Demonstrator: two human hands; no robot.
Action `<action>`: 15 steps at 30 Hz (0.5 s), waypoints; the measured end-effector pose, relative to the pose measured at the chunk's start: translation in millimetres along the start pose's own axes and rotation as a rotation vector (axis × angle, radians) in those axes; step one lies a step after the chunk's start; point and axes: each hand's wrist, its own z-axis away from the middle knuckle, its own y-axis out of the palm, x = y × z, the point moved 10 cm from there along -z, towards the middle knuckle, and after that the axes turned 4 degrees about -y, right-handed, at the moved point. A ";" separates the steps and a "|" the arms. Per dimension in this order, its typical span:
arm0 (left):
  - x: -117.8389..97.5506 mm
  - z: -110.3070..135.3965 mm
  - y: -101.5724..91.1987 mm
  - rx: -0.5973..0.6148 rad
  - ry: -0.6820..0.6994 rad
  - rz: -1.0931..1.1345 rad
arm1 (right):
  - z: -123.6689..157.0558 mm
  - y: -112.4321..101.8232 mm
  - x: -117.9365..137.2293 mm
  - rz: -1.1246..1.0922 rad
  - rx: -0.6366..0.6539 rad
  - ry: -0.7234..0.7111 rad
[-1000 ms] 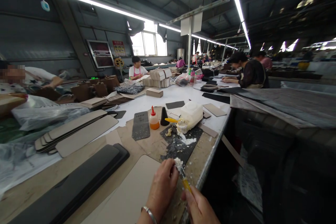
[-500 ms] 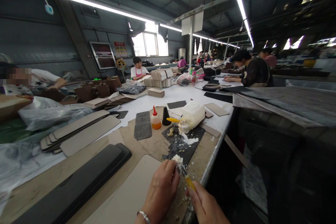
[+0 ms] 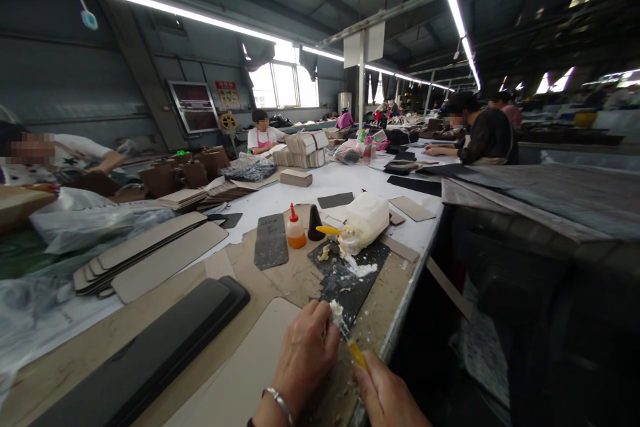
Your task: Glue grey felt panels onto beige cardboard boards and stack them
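The left hand [image 3: 305,353], a bracelet [image 3: 277,403] at its wrist, was pinching the glue-clotted bristles of a brush [image 3: 350,341] between thumb and fingertips. The right hand [image 3: 385,393], at 3 o'clock of it, was closed round the yellow handle and held the brush tilted, bristles up toward 11 o'clock. Both sat at the near edge of the table [image 3: 400,320], so the brush was held in the air just above the edge, between the two hands.

Against a second before, very little had changed. The left fingers had closed a shade tighter over the bristles, the right hand had shifted slightly along the edge, and nothing else on the table had moved. I judged the picking at the bristles to be the same step going on, not a new one.

At 12 o'clock of the hands lay a black mat [image 3: 345,280] smeared with white glue. Beyond it stood a white jug [image 3: 367,217], with a second brush [image 3: 327,230], a black cone [image 3: 315,223] and an orange bottle [image 3: 295,230] at its 9 o'clock. A pale board [image 3: 250,367] lay under the left wrist, and a black tray [image 3: 150,347] lay at 9 o'clock of that. Other people sat working further up the table, at 11 o'clock [image 3: 263,137] and at 1 o'clock [image 3: 480,137].
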 end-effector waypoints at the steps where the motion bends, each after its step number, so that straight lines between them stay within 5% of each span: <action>1: -0.1 -1.3 0.8 0.010 0.003 0.009 | 0.2 1.0 -1.6 -0.013 -0.007 0.005; 9: -0.5 -2.3 5.2 0.023 -0.034 0.154 | 1.9 -10.5 5.2 -0.094 0.063 0.068; 15: 17.1 10.4 -6.2 -0.085 -0.099 0.299 | -2.5 -44.1 9.7 0.239 -0.071 0.018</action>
